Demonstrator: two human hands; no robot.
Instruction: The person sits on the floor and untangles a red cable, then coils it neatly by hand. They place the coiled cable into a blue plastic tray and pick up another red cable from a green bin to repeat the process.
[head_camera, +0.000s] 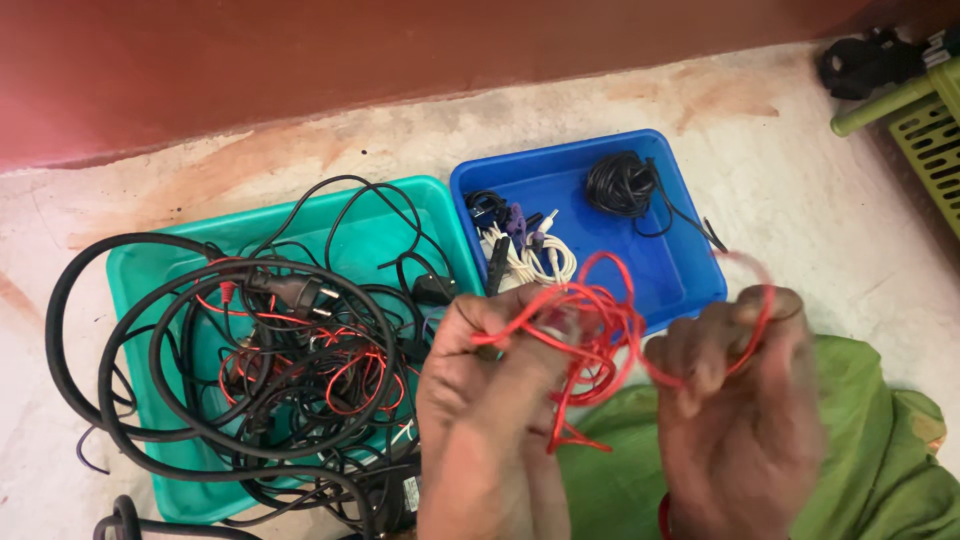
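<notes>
Your left hand (480, 370) and right hand (735, 385) both pinch a tangled red wire (590, 330), held up between them over green cloth (880, 450). Teal tray (135, 265) at left holds knotted black cables (200, 360). Blue tray (690, 270) behind has a coiled black cord (622, 183) and white cables (540, 262).

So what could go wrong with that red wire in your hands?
The red wire is a loose bunch of loops between the left hand and right hand, so pulling might tighten it into a knot. A loop dangling below could also snag on the fingers. The teal tray beside it holds a heap of tangled black and red cables; a stray end might catch there.
</notes>
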